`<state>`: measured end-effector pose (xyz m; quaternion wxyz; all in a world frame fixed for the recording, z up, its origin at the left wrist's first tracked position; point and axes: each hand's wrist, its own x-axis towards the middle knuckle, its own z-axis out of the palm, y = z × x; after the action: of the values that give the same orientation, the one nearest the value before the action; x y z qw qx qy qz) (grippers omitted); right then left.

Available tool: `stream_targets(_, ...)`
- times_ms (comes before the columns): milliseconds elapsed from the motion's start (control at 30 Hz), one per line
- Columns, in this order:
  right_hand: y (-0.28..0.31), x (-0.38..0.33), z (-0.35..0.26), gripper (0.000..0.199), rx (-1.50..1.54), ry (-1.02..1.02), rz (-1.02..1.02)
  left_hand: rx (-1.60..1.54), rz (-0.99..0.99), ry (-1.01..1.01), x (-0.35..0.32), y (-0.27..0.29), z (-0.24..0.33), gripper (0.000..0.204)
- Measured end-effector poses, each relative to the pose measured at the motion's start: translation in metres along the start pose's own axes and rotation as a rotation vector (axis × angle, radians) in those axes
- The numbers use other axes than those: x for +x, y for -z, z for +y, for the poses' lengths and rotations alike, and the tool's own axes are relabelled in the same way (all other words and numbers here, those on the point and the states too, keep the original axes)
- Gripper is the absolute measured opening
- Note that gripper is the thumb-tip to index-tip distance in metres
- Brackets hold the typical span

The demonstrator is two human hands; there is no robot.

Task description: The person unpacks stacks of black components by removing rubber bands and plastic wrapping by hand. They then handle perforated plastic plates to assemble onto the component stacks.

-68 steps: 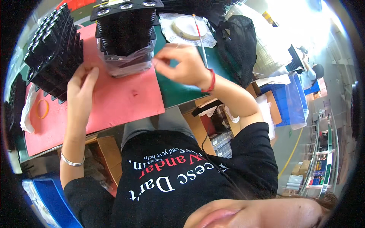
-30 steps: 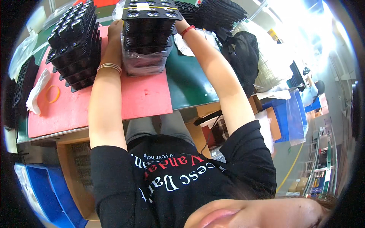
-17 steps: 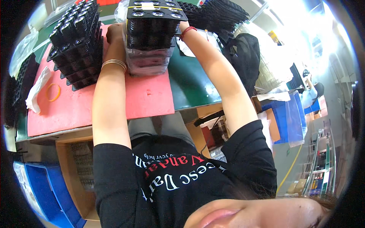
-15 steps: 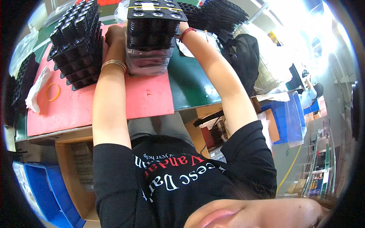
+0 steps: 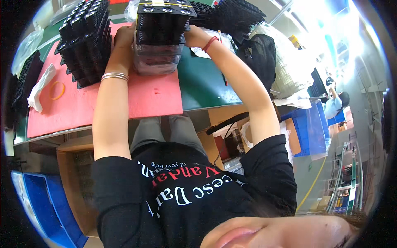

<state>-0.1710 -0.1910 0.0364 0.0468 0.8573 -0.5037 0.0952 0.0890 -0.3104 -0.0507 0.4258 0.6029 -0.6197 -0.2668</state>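
In front of me stands a tall stack of black plastic trays with round shiny pieces in the top tray's pockets. A yellow band crosses its top. A clear plastic bag wraps the lower part. My left hand is curled against the stack's left side. My right hand presses on its right side near the bag's upper edge. Most fingertips are hidden behind the stack. Left of my left hand rises a second stack of black trays, unbagged, with several upright black cylindrical parts on top.
A pink mat lies on the green table. On the mat are an orange ring band and crumpled white paper. More black trays lie behind at the right, near a black mesh bag. Blue bins stand below.
The bagged stack has shifted slightly left relative to the other stack, with both hands at its sides. My right hand has come nearer to me, and the bag reaches a little higher.
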Motion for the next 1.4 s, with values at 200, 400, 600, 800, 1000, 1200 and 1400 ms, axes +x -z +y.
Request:
stream_targets(200, 0.005, -0.027, -0.019, 0.022, 0.257, -0.043, -0.029, 0.204, -0.128, 0.055, -0.017, 0.007, 0.014, 0.059)
stream_targets(400, 0.053, -0.055, -0.061, 0.037, -0.003, -0.161, -0.106, -0.027, -0.143, 0.154, -0.033, 0.015, 0.013, 0.037)
stream_targets(600, 0.105, -0.05, -0.041, 0.045, 0.234, -0.205, 0.177, -0.767, -0.114, 0.096, -0.142, 0.062, 0.091, 0.029)
stream_targets(800, 0.167, -0.017, -0.112, 0.047, -0.316, 0.127, 0.262, -0.684, 0.127, -0.267, -0.177, 0.09, 0.108, 0.029)
stream_targets(1000, 0.176, 0.028, -0.161, 0.08, -0.345, -0.243, -0.025, -0.539, -0.125, -0.23, -0.153, 0.105, 0.111, 0.022)
stream_targets(1200, 0.177, 0.032, -0.177, 0.073, -0.437, -0.309, -0.071, -0.713, -0.108, -0.234, -0.18, 0.104, 0.114, 0.023)
stream_targets(1400, 0.174, 0.034, -0.175, 0.07, -0.405, -0.308, -0.058, -0.483, -0.021, -0.365, -0.213, 0.098, 0.108, 0.022)
